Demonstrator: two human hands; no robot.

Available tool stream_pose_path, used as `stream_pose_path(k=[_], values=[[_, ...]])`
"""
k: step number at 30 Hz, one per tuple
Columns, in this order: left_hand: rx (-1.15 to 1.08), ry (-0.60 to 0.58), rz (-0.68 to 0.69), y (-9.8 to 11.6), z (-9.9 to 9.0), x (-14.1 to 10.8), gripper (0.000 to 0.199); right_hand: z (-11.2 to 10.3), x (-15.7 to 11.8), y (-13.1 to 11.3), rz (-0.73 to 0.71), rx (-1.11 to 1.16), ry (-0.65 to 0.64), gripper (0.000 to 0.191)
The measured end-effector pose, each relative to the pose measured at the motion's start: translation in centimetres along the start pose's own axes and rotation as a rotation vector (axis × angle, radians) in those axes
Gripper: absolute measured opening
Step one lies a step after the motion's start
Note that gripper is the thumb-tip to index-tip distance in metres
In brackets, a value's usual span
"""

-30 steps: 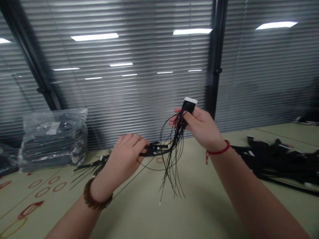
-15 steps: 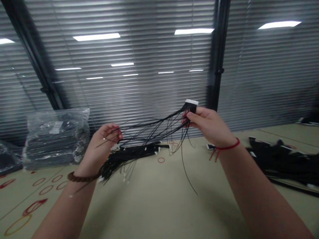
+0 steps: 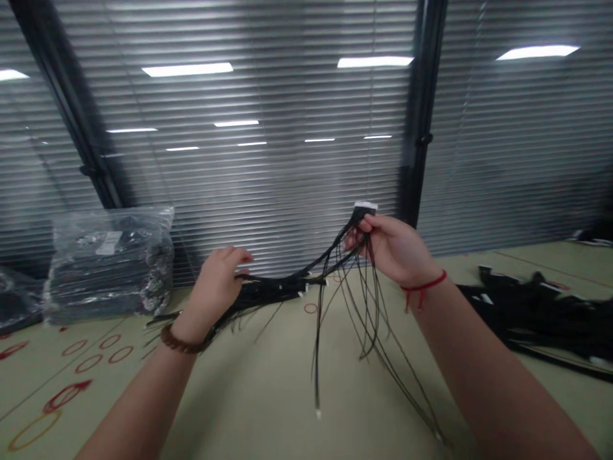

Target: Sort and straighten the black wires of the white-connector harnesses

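Observation:
My right hand pinches a black wire harness just below its white connector, which points up. Many of its thin wires hang loose below that hand, and one strand ends in a small white tip near the table. A thicker strand of the harness runs left and down to my left hand, whose fingers are curled round it, partly hidden by the back of the hand. Behind and below the left hand lies a pile of black cables with small white ends.
A clear plastic bag of dark cables stands on the left of the pale table. More black harnesses lie in a heap at the right. Red ovals and lines are marked on the tabletop. Window blinds rise behind it.
Several wires have dropped from the left hand and now dangle beneath the right hand. The left hand has moved right and slightly down. The right hand and connector have lowered a little.

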State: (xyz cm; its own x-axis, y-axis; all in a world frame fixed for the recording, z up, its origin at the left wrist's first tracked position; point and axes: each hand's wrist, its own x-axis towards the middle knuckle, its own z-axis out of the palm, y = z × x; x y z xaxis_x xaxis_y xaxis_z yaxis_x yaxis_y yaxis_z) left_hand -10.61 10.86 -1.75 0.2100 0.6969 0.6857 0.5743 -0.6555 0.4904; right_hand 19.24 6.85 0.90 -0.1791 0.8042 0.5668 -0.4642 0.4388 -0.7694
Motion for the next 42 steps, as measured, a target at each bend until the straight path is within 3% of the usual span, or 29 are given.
stream_pose_path(k=[5, 9, 13, 17, 19, 24, 26, 29, 31, 34, 38, 40, 42], values=[[-0.024, -0.257, 0.097, 4.5, 2.3, -1.6, 0.004, 1.7, -0.3, 0.8, 0.018, 0.001, -0.083, 0.024], [-0.205, -0.355, 0.024, 6.7, 3.1, -2.7, 0.022, 2.1, -0.2, 1.3, 0.031, 0.019, -0.117, 0.023], [-0.352, -0.331, -0.073, 7.2, 2.4, -2.8, 0.023, 1.8, -0.1, 1.4, 0.068, 0.035, -0.170, 0.026], [-0.439, -0.185, -0.135, 6.5, 1.0, -2.2, 0.017, 1.4, -0.3, 1.3, 0.104, 0.013, -0.239, 0.029], [-0.466, -0.201, -0.174, 6.4, 0.4, -2.1, 0.014, 1.4, -0.3, 1.3, 0.090, 0.005, -0.251, 0.030], [-0.503, -0.616, -0.256, 7.8, 0.7, -3.0, 0.014, 1.7, -0.2, 1.7, 0.036, -0.013, -0.261, 0.029], [-0.558, -0.716, -0.272, 8.4, 1.7, -3.5, 0.014, 1.9, -0.3, 1.9, 0.031, -0.020, -0.287, 0.030], [-0.664, -0.788, -0.276, 8.7, 3.2, -4.1, 0.040, 2.4, -0.6, 2.1, 0.040, -0.034, -0.336, 0.032], [-0.708, -0.723, -0.272, 8.6, 3.8, -4.1, 0.051, 2.6, -0.8, 2.2, 0.067, -0.060, -0.370, 0.033], [-0.725, -0.535, -0.279, 8.0, 4.1, -3.5, 0.062, 2.5, -0.7, 2.3, 0.124, -0.133, -0.380, 0.034], [-0.683, -0.301, -0.199, 6.3, 4.1, -2.5, 0.082, 1.6, -0.2, 2.8, 0.213, -0.285, -0.276, 0.032], [-0.638, -0.193, -0.141, 5.0, 4.1, -2.0, 0.084, 1.2, 0.1, 3.2, 0.250, -0.359, -0.218, 0.031], [-0.569, -0.141, -0.087, 3.7, 3.9, -1.6, 0.073, 1.0, 0.4, 3.5, 0.263, -0.423, -0.167, 0.030]])
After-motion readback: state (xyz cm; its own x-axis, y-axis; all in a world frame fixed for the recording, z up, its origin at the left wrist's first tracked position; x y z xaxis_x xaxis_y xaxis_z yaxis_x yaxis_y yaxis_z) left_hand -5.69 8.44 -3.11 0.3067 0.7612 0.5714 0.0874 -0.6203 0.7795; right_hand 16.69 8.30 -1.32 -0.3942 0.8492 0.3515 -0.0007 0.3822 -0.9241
